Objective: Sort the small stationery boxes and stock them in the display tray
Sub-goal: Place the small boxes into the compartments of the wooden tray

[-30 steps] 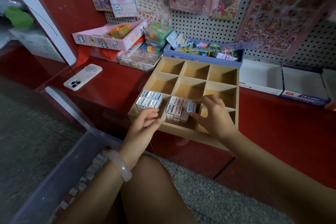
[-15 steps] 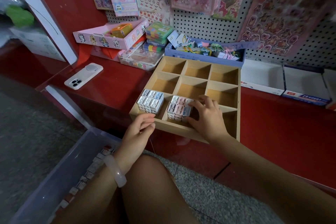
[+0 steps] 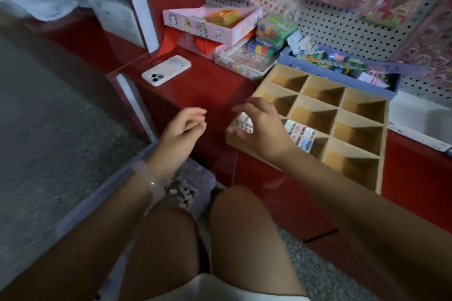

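Display tray [image 3: 381, 129]: sitting at 3 o'clock on the red shelf [image 3: 203, 85], now swinging right of centre as the head turns left and down toward the plastic bin [image 3: 102, 193] at 7 o'clock. Meaning, by judgement: middle-front cell topped up, heading back for more stock. Small stationery boxes [image 3: 302, 134] filling two front cells, seven cells still bare; loose boxes [image 3: 182, 193] waiting in the bin. Right hand [image 3: 259, 127] lifting off the front-left cell, hovering just above it, fingers spread and loosely bent, seemingly gripping nothing, though hiding part of that stack. Left hand [image 3: 181, 129] drifting at 9 o'clock, relaxed, half-curled, holding nothing.
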A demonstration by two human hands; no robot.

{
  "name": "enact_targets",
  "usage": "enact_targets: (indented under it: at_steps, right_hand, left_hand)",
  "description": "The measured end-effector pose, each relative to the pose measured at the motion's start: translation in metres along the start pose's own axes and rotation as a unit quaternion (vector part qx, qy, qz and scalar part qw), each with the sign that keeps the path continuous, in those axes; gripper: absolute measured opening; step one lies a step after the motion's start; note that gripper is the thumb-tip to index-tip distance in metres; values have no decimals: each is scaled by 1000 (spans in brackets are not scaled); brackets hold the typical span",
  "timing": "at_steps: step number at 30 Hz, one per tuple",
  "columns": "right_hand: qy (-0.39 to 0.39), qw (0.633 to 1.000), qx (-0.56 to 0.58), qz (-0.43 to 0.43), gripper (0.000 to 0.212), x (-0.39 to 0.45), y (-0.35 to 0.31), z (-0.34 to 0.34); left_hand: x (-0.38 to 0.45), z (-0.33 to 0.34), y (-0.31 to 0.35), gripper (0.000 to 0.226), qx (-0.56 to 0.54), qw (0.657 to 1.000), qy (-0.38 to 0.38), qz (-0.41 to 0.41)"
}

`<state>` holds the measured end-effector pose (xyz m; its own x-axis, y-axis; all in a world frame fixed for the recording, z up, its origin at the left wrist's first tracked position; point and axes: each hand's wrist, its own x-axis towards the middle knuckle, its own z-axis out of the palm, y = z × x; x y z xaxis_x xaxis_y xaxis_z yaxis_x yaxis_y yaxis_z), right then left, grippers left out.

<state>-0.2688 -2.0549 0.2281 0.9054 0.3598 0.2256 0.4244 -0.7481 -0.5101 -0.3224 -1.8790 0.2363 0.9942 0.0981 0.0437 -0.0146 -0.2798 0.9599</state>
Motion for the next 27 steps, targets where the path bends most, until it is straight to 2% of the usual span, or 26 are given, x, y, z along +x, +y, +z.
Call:
enact_targets:
  at_steps: [5, 8, 10, 13, 17, 20, 24, 27]
  right_hand:
    - [-131, 985, 14, -111, 48, 42, -57, 76]
    - [-235, 963, 15, -131, 47, 59, -75, 136]
    - [-321, 936, -3, -147, 50, 69, -82, 179]
    - [-389, 907, -24, -158, 54, 80, -75, 239]
    - [-458, 882, -6, -114, 52, 77, -49, 300]
    - [-494, 867, -15, -69, 60, 69, -22, 336]
    - [-497, 868, -3, 16, 50, 57, 20, 368]
    - [-495, 867, -20, 61, 48, 44, 43, 384]
  left_hand:
    - [0, -74, -55, 24, 9, 997, 79, -9]
    - [-7, -110, -107, 22, -3, 991, 118, -65]
    - [-15, -127, -146, 20, -3, 983, 150, -102]
    - [-29, -140, -206, 20, -12, 970, 175, -171]
    - [-38, -133, -273, 19, -15, 947, 168, -273]
    - [-36, -113, -324, 15, -18, 928, 159, -337]
    - [-38, -75, -402, 25, -46, 884, 131, -447]
    - [-45, -56, -448, 34, -13, 854, 125, -505]
